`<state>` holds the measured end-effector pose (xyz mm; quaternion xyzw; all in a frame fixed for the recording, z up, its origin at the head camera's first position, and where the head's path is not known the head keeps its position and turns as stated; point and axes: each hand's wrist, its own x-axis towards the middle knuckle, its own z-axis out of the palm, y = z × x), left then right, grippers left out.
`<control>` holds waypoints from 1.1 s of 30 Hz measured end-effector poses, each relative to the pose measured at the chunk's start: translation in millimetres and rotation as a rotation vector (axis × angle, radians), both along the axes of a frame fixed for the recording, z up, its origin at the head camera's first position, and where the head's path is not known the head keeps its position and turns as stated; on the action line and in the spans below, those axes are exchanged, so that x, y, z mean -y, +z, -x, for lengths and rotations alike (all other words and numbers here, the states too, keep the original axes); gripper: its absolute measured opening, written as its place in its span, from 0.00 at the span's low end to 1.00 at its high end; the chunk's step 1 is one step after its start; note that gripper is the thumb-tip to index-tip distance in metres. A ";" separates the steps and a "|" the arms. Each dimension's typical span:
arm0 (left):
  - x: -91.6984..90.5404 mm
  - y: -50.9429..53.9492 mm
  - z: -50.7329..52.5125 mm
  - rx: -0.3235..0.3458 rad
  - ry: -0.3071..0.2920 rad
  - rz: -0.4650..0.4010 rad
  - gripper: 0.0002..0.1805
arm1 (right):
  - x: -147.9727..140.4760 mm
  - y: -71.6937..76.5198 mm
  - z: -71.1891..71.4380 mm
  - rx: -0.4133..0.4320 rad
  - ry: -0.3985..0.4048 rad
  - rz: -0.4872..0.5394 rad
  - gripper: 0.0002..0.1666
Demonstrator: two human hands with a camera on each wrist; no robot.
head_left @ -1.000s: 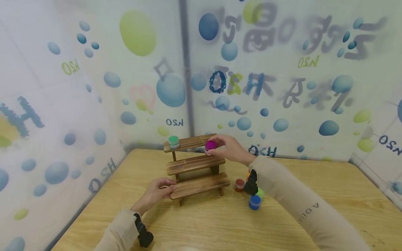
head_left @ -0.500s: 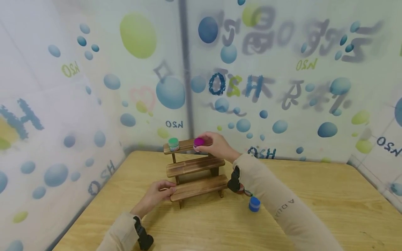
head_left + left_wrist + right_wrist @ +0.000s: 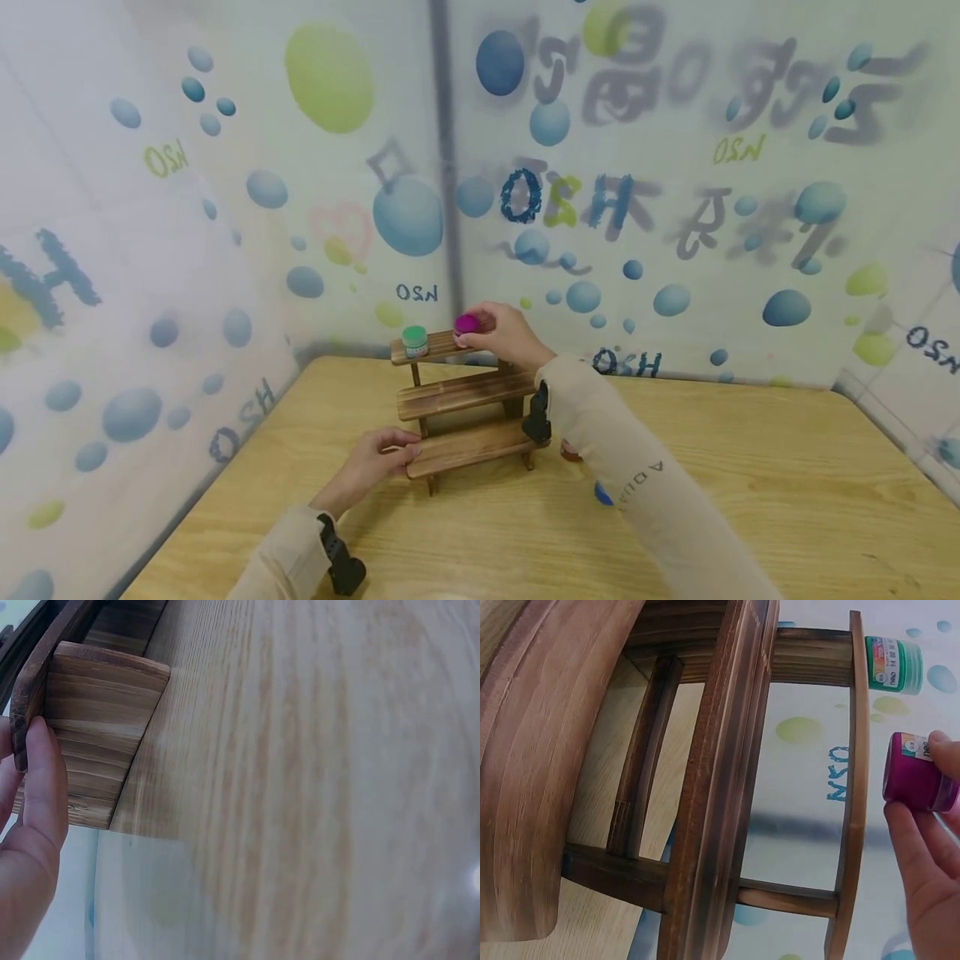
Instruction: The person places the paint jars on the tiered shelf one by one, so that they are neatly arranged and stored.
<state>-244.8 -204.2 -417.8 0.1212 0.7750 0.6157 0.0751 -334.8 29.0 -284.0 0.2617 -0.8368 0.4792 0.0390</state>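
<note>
My right hand [image 3: 504, 333] holds a small magenta paint jar [image 3: 466, 326] between thumb and fingers at the top step of a three-step wooden stand [image 3: 468, 398]. In the right wrist view, a narrow gap separates that jar [image 3: 915, 776] from the top board [image 3: 857, 750]. A green-lidded paint jar [image 3: 415, 342] stands upright on the left part of the top step. With its fingertips, my left hand [image 3: 369, 467] grips the left end of the lowest step; the left wrist view has its fingers [image 3: 46, 784] against the board's edge.
On the table [image 3: 712, 467], right of the stand, a red-brown jar [image 3: 570, 451] and a blue jar [image 3: 603, 493] are partly hidden by my right sleeve [image 3: 637, 467]. A patterned wall [image 3: 675, 208] rises closely behind the stand.
The right hand has carried the magenta jar left along the top step, toward the green jar. My right forearm now covers more of the jars on the table. The left hand stays in place.
</note>
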 end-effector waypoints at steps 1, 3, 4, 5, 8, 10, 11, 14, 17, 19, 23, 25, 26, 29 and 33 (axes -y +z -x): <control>0.4 -0.3 0.0 0.001 -0.001 0.001 0.17 | 0.8 -0.5 1.0 0.003 -0.007 -0.001 0.25; 1.1 -1.0 -0.2 0.009 0.005 0.000 0.17 | 2.3 -1.7 2.8 0.010 -0.016 -0.001 0.25; 1.0 -0.9 0.0 0.006 0.003 -0.001 0.17 | 2.4 -1.9 3.3 0.011 -0.019 -0.001 0.25; 0.8 -0.7 0.0 0.004 0.001 -0.002 0.17 | 2.4 -2.3 4.3 0.009 -0.021 -0.003 0.25; 0.6 -0.7 -0.1 -0.007 0.002 -0.005 0.17 | 3.1 -4.1 6.5 0.013 -0.021 -0.009 0.25; 0.3 -0.5 -0.3 -0.008 0.004 -0.008 0.17 | 3.6 -6.2 7.8 0.019 -0.025 -0.013 0.24; 0.2 -0.5 -0.2 -0.005 0.006 -0.008 0.16 | 3.7 -7.6 8.7 0.021 -0.029 -0.012 0.24; 0.0 -0.6 0.2 0.002 0.009 -0.009 0.16 | 3.8 -11.4 9.4 0.035 -0.039 0.009 0.25; 0.3 -1.3 0.7 0.000 0.006 -0.007 0.16 | 3.6 -14.7 9.7 0.042 -0.038 0.038 0.25; 0.5 -1.9 0.8 0.001 0.010 -0.008 0.16 | 3.7 -16.4 10.0 0.047 -0.033 0.050 0.26; 0.8 -2.6 1.0 0.003 0.014 -0.003 0.16 | 3.5 -18.9 10.9 0.054 -0.026 0.059 0.26; 0.4 -2.7 1.2 0.006 0.017 -0.001 0.16 | 3.4 -19.4 11.2 0.058 -0.031 0.059 0.26; 0.3 -2.6 1.2 0.006 0.015 0.002 0.16 | 3.4 -19.6 11.2 0.059 -0.035 0.058 0.25; 0.0 -2.6 1.2 0.007 0.012 0.000 0.17 | 4.0 -20.2 11.3 0.059 -0.052 0.049 0.24; 0.3 -2.8 1.2 0.011 0.014 -0.003 0.17 | 5.8 -21.8 11.9 0.053 -0.085 0.031 0.24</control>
